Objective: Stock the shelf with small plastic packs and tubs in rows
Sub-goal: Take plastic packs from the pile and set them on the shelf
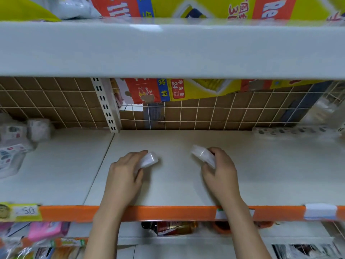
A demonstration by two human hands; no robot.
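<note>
- Views: one, head-worn, wide-angle; straight edges bowed toward the frame borders.
- Facing: forward and down onto a white shelf, its orange front rail running across at 6 o'clock.
- Nearness: close; both forearms entered from 6 o'clock and reached to mid-frame.
- Upper limit: the underside of the shelf above filled the 12 o'clock band.
- Far limit: a wire-grid back panel closed the view behind.
- Shared ground: none, a single view.

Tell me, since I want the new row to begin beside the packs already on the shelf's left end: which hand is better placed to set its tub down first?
Probably the left hand. Its clear tub is nearer the stocked packs than the right hand and its tub.
</note>
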